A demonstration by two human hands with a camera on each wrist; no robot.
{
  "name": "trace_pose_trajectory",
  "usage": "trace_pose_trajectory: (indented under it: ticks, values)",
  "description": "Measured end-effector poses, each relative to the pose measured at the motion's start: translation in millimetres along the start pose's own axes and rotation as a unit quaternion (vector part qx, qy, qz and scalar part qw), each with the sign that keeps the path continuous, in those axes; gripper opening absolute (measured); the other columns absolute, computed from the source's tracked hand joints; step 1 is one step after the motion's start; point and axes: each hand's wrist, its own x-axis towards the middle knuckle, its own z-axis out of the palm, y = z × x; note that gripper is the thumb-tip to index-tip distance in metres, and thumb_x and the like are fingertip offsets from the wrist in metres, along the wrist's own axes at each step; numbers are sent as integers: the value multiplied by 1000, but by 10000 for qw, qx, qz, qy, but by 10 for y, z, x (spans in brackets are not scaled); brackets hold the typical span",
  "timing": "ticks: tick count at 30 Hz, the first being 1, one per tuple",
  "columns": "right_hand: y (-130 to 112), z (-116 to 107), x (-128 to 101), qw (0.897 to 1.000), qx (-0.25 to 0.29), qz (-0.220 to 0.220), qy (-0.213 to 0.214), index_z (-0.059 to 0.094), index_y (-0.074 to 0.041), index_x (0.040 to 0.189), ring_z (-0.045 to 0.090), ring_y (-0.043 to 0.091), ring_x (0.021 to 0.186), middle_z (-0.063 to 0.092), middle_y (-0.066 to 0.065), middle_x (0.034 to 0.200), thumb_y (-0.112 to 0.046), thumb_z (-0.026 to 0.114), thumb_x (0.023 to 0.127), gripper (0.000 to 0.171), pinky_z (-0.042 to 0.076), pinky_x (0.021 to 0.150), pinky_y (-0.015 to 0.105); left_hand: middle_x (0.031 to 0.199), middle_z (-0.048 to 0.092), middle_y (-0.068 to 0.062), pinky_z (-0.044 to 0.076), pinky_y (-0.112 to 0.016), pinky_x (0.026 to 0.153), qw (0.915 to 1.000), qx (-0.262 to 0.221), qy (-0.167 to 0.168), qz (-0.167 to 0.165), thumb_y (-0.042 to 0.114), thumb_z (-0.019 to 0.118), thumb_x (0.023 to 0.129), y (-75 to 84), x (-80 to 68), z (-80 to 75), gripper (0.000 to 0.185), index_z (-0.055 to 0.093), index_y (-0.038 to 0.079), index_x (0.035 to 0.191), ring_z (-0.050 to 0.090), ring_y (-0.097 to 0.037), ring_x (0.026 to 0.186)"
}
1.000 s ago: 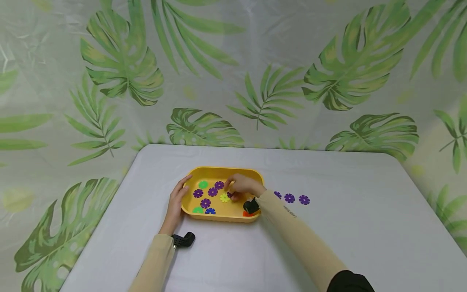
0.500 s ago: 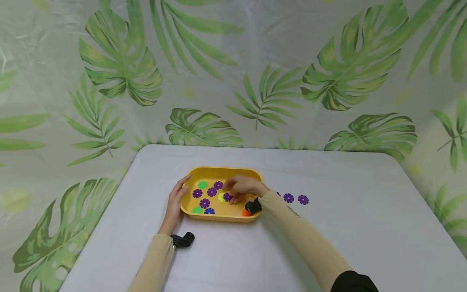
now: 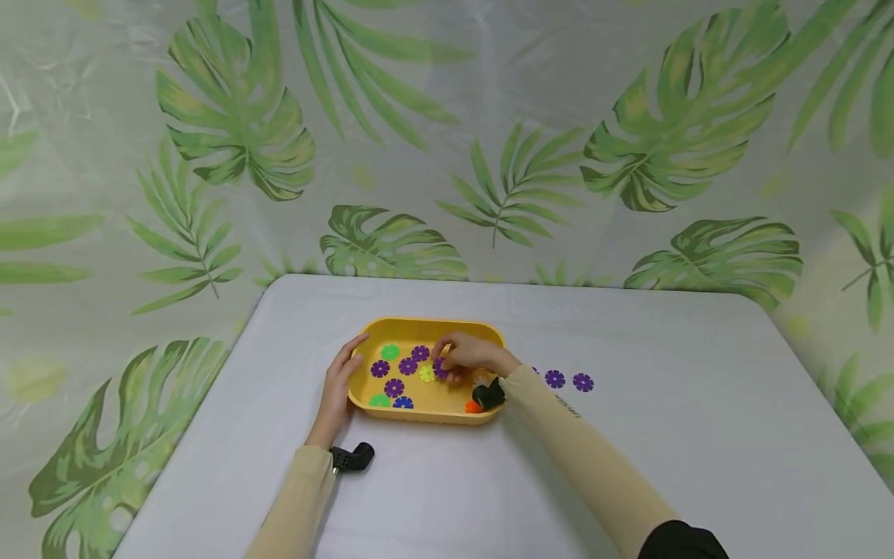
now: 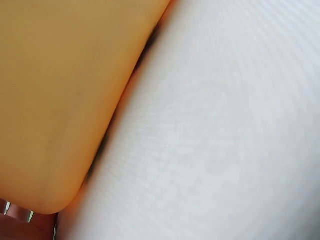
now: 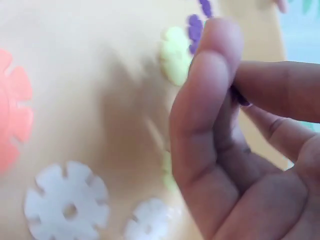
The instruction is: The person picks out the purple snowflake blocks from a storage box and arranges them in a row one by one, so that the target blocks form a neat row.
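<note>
Right hand (image 3: 469,359): centre of the head view, inside the yellow tray (image 3: 433,328); thumb and fingers pinch a purple disc (image 3: 440,369), which sits low over the tray floor just right of a yellow-green disc (image 3: 427,373). In the right wrist view only a dark purple sliver (image 5: 240,97) shows between the fingers (image 5: 205,100), which hide the rest.

Left hand (image 3: 340,380): fingers lie straight along the tray's left outer wall, touching it, nothing grasped.

Tray contents, head view: four further purple discs (image 3: 408,365) left of the right hand; green disc (image 3: 389,352) at the upper left; green (image 3: 379,401) and blue (image 3: 402,402) discs against the near wall; orange disc (image 3: 472,407) at the lower right corner, partly covered by the black wrist camera (image 3: 487,395).

Table (image 3: 628,435): white; purple discs in a row (image 3: 569,380) right of the tray, the nearest partly hidden by the right sleeve.

Right wrist view alone: two white discs (image 5: 67,207) on the tray floor at the lower left, an orange disc (image 5: 12,117) at the left edge.

Left wrist view alone: tray's outer wall (image 4: 65,100) close against the table cloth; no discs visible.
</note>
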Motion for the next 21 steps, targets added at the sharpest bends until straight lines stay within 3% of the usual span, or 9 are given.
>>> trace_pose_trajectory:
  ticks: [5,11,15,21]
  values:
    - [-3,-206,-199,9983,1,-589,32,54,9,118,57,16,59,58,9,77,0,51,94,26,56,64,33,152,31,2,23,-31,113,10000,3,7,67,19,38,104,-42,12,-9,40,45,14,143,25,-15,139]
    - [166,-573,-585,9934,5,-1036,501,54,8,118,57,21,66,59,12,86,-8,53,95,28,56,67,36,152,31,1,21,-32,114,9999,31,48,88,17,37,104,-36,0,1,39,45,13,142,24,-16,140]
    - [452,-836,-879,9898,214,-1037,952,53,8,119,58,25,72,59,15,90,-11,51,98,28,57,73,39,151,32,4,22,-30,113,10000,48,62,37,19,38,104,-31,-9,8,39,46,14,142,25,-13,139]
    - [1056,-1163,-1318,9818,599,-745,1642,49,11,122,58,20,74,57,15,91,-13,49,100,33,56,76,38,151,32,3,21,-31,114,10000,56,62,35,20,39,104,-23,-9,13,40,46,14,142,24,-13,139]
